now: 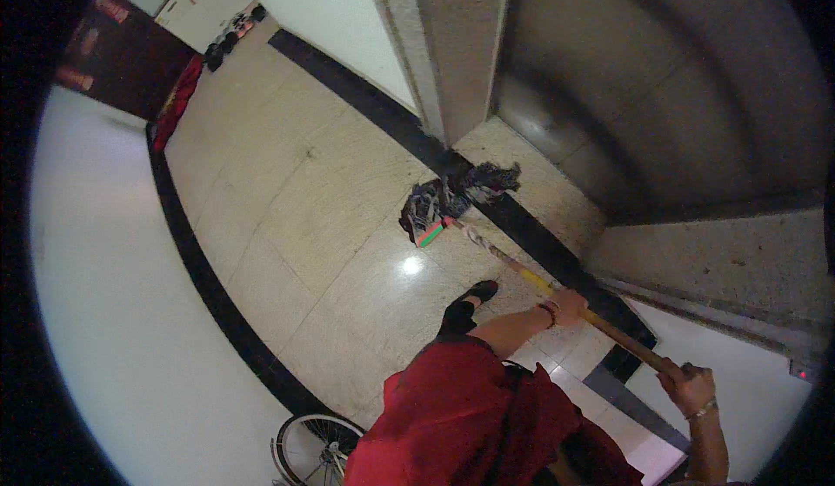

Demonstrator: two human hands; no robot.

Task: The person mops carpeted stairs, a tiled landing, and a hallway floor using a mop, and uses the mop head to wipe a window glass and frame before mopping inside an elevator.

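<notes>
A long mop handle (626, 341) with yellow and brown parts runs diagonally across the lower right. My left hand (566, 307) is wrapped around its middle, at the yellow part. Near its upper end my right hand (690, 385) grips it. Twisted cloth covers the handle's lower part. The mop's head of dark and grey strips (424, 207) lies spread on the floor, partly across the black border strip and towards the doorway. A pink and green bar (432, 233) sits at the head's near edge.
A steel lift-like door (626, 114) stands at the right, beyond a stone frame (466, 49). White walls (130, 258) flank the tiled floor (313, 192). A spoked wheel (329, 450) is at the lower left. Footwear (222, 49) and a red cloth (177, 104) lie far off.
</notes>
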